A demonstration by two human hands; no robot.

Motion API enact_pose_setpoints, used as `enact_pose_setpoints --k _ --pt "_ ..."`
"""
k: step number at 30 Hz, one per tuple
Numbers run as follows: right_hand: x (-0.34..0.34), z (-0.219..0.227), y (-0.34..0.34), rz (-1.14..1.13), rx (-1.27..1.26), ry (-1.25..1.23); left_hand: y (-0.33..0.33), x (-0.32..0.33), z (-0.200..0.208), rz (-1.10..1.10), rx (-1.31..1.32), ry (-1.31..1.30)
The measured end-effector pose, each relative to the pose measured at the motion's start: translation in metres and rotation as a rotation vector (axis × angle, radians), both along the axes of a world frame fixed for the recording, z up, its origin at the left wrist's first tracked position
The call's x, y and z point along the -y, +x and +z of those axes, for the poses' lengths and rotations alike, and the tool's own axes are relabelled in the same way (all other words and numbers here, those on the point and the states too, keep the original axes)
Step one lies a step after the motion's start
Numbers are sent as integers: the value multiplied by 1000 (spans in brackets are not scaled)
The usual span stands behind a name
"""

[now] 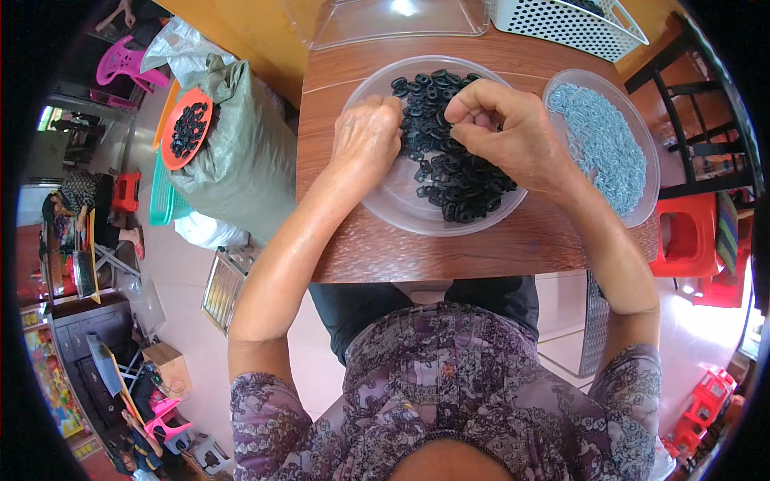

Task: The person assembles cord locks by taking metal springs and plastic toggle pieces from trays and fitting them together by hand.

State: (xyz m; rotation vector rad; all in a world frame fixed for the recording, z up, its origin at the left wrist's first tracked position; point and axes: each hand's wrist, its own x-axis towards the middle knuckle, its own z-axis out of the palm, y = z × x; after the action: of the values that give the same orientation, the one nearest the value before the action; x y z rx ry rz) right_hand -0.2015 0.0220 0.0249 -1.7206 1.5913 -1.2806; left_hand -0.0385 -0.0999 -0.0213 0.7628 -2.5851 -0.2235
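A round clear plastic tray (385, 204) holds a heap of small black oval pieces with holes (461, 172). Over its left side my left hand (369, 136) is closed, knuckles up, at the edge of the heap; whatever its fingers hold is hidden. My right hand (513, 132) hovers above the heap's right part, thumb and forefinger pinched together. Something small and dark shows by its curled fingers, too little to name. To the right, a second round clear tray (651, 188) is filled with small silvery-blue metal pieces (601, 144), thin and wire-like.
A clear plastic lid or box (397, 24) and a white perforated basket (561, 30) stand at the table's far edge. Left of the wooden table (385, 260), a bulging sack (241, 152) bears an orange dish (172, 132) of black pieces. Red stools (686, 232) stand right; other people are far left.
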Motion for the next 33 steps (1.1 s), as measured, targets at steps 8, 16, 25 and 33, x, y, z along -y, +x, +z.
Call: enact_pose_setpoints --k 8,16,25,33 --pt "-6 -1 -3 -52 42 44 -5 14 -1 -55 115 65" --pt "-7 -2 -3 -76 78 20 0 9 5 -94 142 132" --pt "-8 -4 -4 -104 118 27 9 12 12 -31 0 315" --pt "-7 -7 -3 -83 179 9 8 8 4 -160 80 97"
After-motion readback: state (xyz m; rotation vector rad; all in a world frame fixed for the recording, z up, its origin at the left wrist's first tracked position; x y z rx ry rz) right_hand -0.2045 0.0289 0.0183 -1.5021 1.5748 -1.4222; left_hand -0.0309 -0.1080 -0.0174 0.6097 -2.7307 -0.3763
